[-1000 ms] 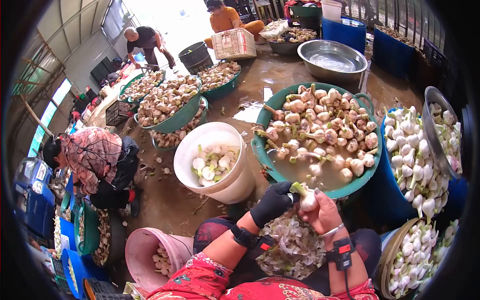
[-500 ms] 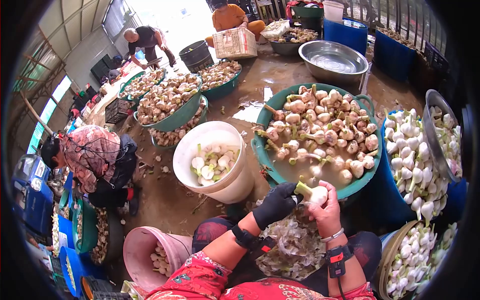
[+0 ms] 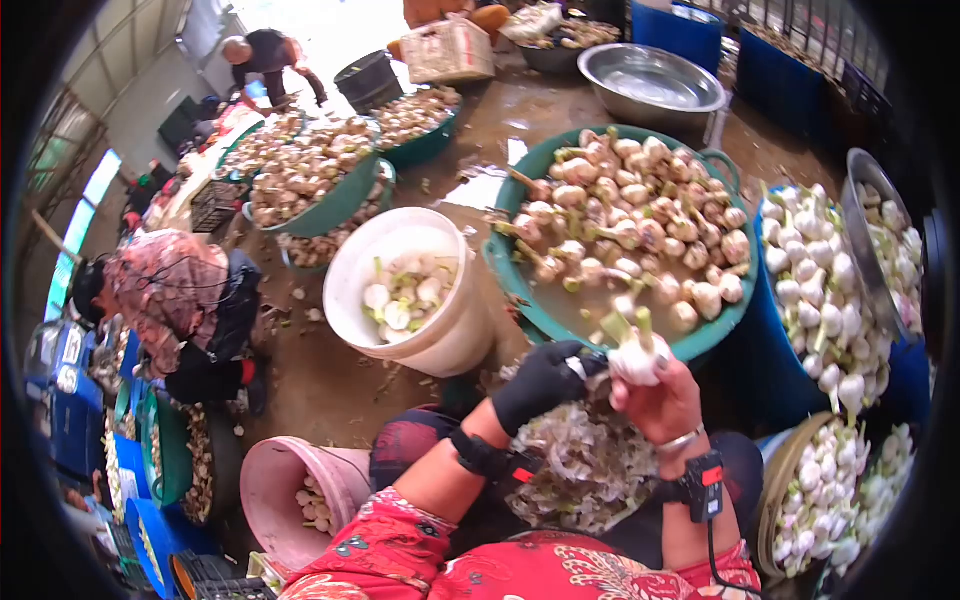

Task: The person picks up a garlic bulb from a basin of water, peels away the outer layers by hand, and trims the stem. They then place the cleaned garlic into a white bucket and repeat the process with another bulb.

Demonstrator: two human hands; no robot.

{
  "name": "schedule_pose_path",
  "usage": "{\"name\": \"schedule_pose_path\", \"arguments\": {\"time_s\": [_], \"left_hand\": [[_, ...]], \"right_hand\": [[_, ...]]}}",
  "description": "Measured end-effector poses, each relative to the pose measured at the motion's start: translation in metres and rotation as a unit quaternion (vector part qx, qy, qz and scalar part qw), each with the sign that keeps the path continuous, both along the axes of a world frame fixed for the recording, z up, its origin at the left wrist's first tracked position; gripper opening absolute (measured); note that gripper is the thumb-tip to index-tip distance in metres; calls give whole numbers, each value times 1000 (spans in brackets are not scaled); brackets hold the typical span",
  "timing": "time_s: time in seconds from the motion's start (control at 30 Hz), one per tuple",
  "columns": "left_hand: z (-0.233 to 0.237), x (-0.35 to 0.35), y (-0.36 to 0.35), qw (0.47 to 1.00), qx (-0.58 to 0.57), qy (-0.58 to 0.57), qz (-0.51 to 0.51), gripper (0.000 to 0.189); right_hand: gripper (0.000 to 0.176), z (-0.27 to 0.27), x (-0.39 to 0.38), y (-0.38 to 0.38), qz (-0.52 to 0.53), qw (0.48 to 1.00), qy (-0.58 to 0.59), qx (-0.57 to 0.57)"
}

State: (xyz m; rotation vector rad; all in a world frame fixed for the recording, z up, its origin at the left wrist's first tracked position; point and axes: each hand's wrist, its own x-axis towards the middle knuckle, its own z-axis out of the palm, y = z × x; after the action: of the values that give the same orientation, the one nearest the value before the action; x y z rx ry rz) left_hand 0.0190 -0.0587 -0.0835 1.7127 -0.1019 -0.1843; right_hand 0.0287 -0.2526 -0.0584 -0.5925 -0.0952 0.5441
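My right hand, bare, holds a white garlic bulb with its green stem pointing up, over the near rim of a green tub. Close by on its left is my left hand in a black glove, its fingers closed round something small and pale that I cannot make out. Unpeeled garlic lies in murky water in the green tub. Loose garlic skins are heaped below my hands. The white bucket to the left holds peeled bulbs.
A pink bucket stands at lower left. On the right are a blue barrel and a tan-rimmed bucket of white garlic. A metal basin and heaped tubs stand farther off. One person bends at left; others are behind.
The bulb in my right hand has turned from lying sideways to stem up. My left hand has come off its stem. The whole view has shifted, with the tubs now higher in it.
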Motion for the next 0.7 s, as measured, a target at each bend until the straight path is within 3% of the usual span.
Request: {"name": "schedule_pose_path", "arguments": {"time_s": [0.03,0.07,0.13,0.17,0.37,0.47,0.57,0.63,0.7], "left_hand": [[14,0,-2,986,-119,118,23,18],[28,-2,0,985,-133,109,22,21],[26,0,3,931,-340,134,-3,48],[29,2,-1,942,-316,116,1,57],[30,3,0,956,-285,75,19,64],[32,3,4,947,-306,95,20,60],[40,-1,0,958,-257,130,-3,48],[37,-3,-3,965,-227,128,11,40],[40,-3,-3,958,-239,157,14,35]], "right_hand": [[51,-4,3,-1,-13,999,-27,-11],[50,-4,3,-2,-31,998,-11,-50],[50,0,5,-1,-41,995,11,-94],[51,2,5,1,-27,994,16,-101],[62,-2,4,7,7,981,-31,-191],[68,-4,4,7,29,967,-99,-233],[62,-3,-1,13,-32,944,-138,-298],[57,-10,-1,11,-64,935,-136,-322],[58,-11,2,7,-23,947,-98,-306]]}}
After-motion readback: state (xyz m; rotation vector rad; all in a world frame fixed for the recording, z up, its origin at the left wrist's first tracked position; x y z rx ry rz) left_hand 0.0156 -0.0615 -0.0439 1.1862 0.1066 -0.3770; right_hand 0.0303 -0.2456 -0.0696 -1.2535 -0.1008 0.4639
